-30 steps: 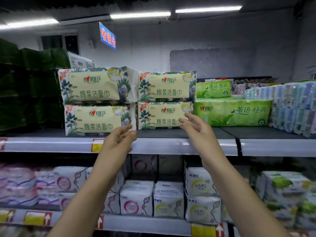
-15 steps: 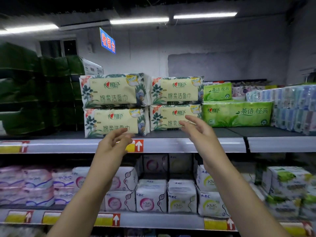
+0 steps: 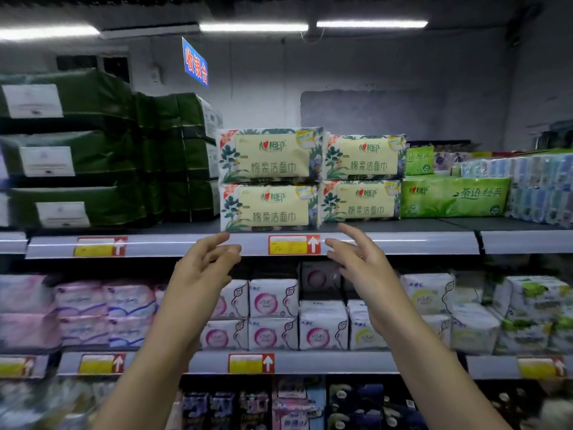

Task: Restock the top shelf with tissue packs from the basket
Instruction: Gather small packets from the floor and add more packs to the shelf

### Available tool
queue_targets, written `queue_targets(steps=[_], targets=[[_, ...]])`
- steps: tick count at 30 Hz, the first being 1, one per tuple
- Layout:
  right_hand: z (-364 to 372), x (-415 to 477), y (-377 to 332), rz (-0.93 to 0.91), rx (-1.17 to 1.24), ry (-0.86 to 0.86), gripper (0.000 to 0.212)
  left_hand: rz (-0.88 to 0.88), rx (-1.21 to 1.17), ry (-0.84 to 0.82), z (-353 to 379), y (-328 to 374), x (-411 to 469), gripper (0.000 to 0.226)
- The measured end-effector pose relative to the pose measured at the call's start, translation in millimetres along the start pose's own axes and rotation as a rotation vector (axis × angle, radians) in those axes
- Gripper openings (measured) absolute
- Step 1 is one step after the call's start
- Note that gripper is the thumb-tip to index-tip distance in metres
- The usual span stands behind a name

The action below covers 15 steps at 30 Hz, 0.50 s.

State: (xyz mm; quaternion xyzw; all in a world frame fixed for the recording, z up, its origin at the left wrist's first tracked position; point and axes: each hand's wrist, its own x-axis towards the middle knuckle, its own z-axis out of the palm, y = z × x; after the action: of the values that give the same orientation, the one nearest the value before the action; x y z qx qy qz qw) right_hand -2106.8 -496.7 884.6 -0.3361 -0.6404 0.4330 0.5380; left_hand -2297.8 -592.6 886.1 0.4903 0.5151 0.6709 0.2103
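Observation:
Several cream-and-floral tissue packs (image 3: 310,178) stand in two stacks of two on the top shelf (image 3: 217,245), front faces toward me. My left hand (image 3: 201,271) hovers just below the shelf's front edge, fingers spread, holding nothing. My right hand (image 3: 362,265) is at the same height to the right of the price tag, also empty with fingers apart. Neither hand touches a pack. The basket is out of view.
Dark green wrapped bundles (image 3: 102,150) fill the top shelf's left side. Green tissue packs (image 3: 454,197) and blue-white packs (image 3: 539,187) sit to the right. White and pink packets (image 3: 273,315) line the shelf below. A blue sign (image 3: 195,62) hangs overhead.
Both hands have dropped from in front of the lower tissue packs to below the shelf edge. The view has swung left, so the packs now sit further right.

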Motion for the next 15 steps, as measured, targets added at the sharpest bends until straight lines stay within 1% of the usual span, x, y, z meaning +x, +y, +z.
queue_targets(steps=[3,7,11,15], targets=[[23,-19,5,0.016,0.002,0.016,0.036,-0.032,0.013,-0.027,-27,-5,-10,0.022],[49,-40,3,0.042,-0.022,0.010,0.039,-0.073,0.018,-0.024,-55,-10,-19,0.024],[56,-54,-6,0.054,-0.042,0.024,0.037,-0.106,0.007,-0.029,-68,-8,-30,0.020],[51,-67,-18,0.046,-0.059,0.042,0.036,-0.105,0.003,-0.044,-70,-3,-38,0.023]])
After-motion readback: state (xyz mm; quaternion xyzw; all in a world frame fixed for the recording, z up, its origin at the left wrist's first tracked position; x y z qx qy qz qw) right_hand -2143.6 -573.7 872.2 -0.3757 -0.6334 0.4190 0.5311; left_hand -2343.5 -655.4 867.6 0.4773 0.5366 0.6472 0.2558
